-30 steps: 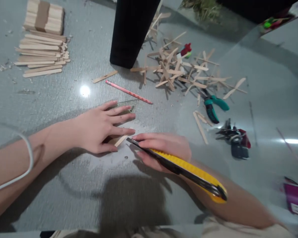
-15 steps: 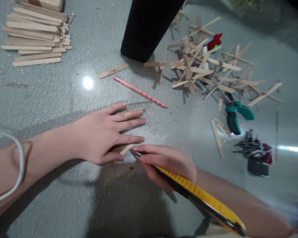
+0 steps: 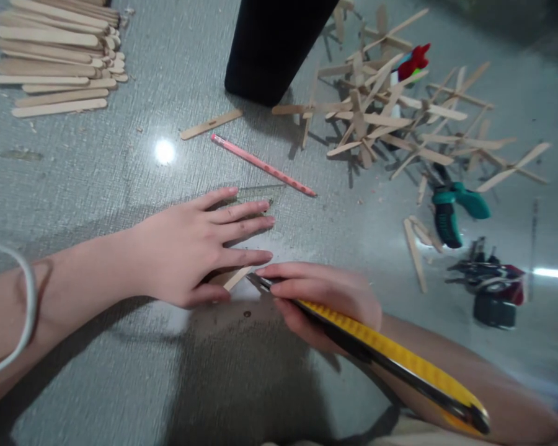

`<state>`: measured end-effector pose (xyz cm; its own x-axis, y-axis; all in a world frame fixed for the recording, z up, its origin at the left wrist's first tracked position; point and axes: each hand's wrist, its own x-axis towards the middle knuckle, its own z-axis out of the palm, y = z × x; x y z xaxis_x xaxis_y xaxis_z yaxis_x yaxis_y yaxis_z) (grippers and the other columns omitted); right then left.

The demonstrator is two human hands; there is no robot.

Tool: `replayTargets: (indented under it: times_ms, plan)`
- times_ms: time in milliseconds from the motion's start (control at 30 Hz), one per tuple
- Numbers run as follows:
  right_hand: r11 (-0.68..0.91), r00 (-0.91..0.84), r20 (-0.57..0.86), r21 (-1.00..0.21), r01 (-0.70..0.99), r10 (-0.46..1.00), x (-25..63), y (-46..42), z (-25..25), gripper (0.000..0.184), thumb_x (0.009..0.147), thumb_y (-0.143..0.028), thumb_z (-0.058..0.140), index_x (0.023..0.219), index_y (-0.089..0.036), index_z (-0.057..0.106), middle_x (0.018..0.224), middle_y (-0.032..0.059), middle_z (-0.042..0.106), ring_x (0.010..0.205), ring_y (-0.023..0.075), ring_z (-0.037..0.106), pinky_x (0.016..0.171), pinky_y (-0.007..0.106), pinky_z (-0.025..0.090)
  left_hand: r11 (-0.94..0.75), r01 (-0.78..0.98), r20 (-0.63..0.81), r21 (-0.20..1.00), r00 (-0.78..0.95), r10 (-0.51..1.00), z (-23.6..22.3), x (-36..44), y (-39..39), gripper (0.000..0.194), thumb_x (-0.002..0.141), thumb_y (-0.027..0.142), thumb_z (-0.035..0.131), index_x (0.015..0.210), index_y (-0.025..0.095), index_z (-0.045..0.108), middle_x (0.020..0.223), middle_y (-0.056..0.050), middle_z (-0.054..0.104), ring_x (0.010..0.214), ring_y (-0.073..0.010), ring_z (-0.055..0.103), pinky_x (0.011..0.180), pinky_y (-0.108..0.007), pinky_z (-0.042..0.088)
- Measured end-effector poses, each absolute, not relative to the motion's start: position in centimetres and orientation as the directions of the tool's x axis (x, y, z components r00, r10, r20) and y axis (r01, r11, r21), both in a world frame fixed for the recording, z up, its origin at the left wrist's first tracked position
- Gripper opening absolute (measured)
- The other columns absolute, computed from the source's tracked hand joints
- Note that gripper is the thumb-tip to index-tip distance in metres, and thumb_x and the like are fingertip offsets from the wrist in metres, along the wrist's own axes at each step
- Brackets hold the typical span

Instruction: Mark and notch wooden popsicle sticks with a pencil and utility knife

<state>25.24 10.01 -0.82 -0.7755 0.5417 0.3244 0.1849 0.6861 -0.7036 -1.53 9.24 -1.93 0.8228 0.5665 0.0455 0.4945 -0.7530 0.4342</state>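
Note:
My left hand (image 3: 190,248) lies flat on the grey table, palm down with fingers spread. Between its thumb and index finger shows the pale end of a popsicle stick (image 3: 237,279); the rest is hidden beneath the hand. My right hand (image 3: 325,300) grips a yellow and black utility knife (image 3: 400,356) near its front. The knife's blade tip is close to the visible stick end; whether they touch I cannot tell. Beyond the left fingertips lies a pink pencil (image 3: 265,165), with a single notched popsicle stick (image 3: 211,124) past it.
Popsicle sticks (image 3: 51,62) are piled at the far left. A tall black object (image 3: 279,49) stands at the back. Crossed-stick pieces (image 3: 363,118) heap at the right, above green-handled pliers (image 3: 449,217), loose stick pieces (image 3: 415,254) and a dark red and black clump (image 3: 493,285).
My right hand and the knife have shifted slightly right. The left hand remains flat in nearly the same place. The view has moved a little, so the background items sit differently.

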Motion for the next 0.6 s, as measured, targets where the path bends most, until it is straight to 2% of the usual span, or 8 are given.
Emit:
replayTargets:
  times_ms: [133, 233, 300, 367, 467, 600]
  plan:
    - [0.684, -0.766, 0.335, -0.706, 0.181, 0.548, 25.40, 10.09, -0.69, 0.025, 0.087, -0.007, 0.062, 0.106, -0.024, 0.063, 0.102, 0.0101, 0.083, 0.087, 0.0185, 0.082, 0.078, 0.024, 0.069, -0.767, 0.490, 0.097, 0.413, 0.814, 0.572, -2.03, -1.61, 9.36, 0.065, 0.087, 0.058, 0.075, 0.140, 0.022, 0.062, 0.166, -0.015, 0.044, 0.161, -0.0373, 0.027, 0.131, -0.061, 0.018]
    - [0.677, -0.765, 0.333, -0.714, 0.177, 0.552, 25.47, 10.13, -0.54, 0.024, 0.087, -0.007, 0.062, 0.105, -0.023, 0.063, 0.101, 0.0120, 0.083, 0.087, 0.0179, 0.082, 0.077, 0.022, 0.068, -0.769, 0.471, 0.164, 0.432, 0.798, 0.580, -2.13, -1.81, 9.57, 0.049, 0.092, 0.059, 0.073, 0.121, 0.021, 0.069, 0.154, -0.013, 0.059, 0.158, -0.0349, 0.036, 0.131, -0.056, 0.025]
    - [0.676, -0.767, 0.331, -0.715, 0.176, 0.550, 25.49, 10.15, -0.47, 0.025, 0.087, -0.007, 0.062, 0.105, -0.024, 0.063, 0.100, 0.0114, 0.083, 0.086, 0.0177, 0.082, 0.076, 0.023, 0.068, -0.767, 0.442, 0.213, 0.466, 0.785, 0.582, -2.15, -2.00, 9.74, 0.034, 0.099, 0.051, 0.066, 0.114, 0.020, 0.071, 0.146, -0.011, 0.065, 0.155, -0.0326, 0.042, 0.127, -0.052, 0.034]
    - [0.673, -0.765, 0.334, -0.719, 0.171, 0.551, 25.51, 10.16, -0.46, 0.026, 0.087, -0.006, 0.062, 0.105, -0.025, 0.063, 0.099, 0.0098, 0.083, 0.085, 0.0174, 0.082, 0.075, 0.023, 0.069, -0.757, 0.419, 0.243, 0.502, 0.771, 0.588, -2.12, -2.17, 9.87, 0.021, 0.105, 0.035, 0.059, 0.113, 0.021, 0.073, 0.146, -0.011, 0.066, 0.154, -0.0324, 0.043, 0.122, -0.050, 0.041]
    - [0.655, -0.745, 0.348, -0.739, 0.155, 0.569, 25.58, 10.13, -0.57, 0.027, 0.086, -0.006, 0.062, 0.105, -0.025, 0.064, 0.098, 0.0085, 0.083, 0.085, 0.0166, 0.082, 0.074, 0.023, 0.068, -0.746, 0.399, 0.252, 0.533, 0.767, 0.590, -1.99, -2.29, 9.96, 0.025, 0.105, 0.016, 0.051, 0.105, 0.020, 0.076, 0.144, -0.012, 0.066, 0.154, -0.0347, 0.043, 0.119, -0.051, 0.046]
    - [0.623, -0.729, 0.337, -0.767, 0.155, 0.596, 25.69, 10.11, -0.82, 0.027, 0.086, -0.006, 0.063, 0.105, -0.025, 0.065, 0.099, 0.0077, 0.083, 0.087, 0.0167, 0.082, 0.074, 0.024, 0.068, -0.745, 0.399, 0.253, 0.535, 0.766, 0.592, -1.81, -2.18, 9.94, 0.024, 0.102, 0.009, 0.053, 0.095, 0.018, 0.075, 0.131, -0.014, 0.071, 0.151, -0.0350, 0.047, 0.118, -0.053, 0.047]
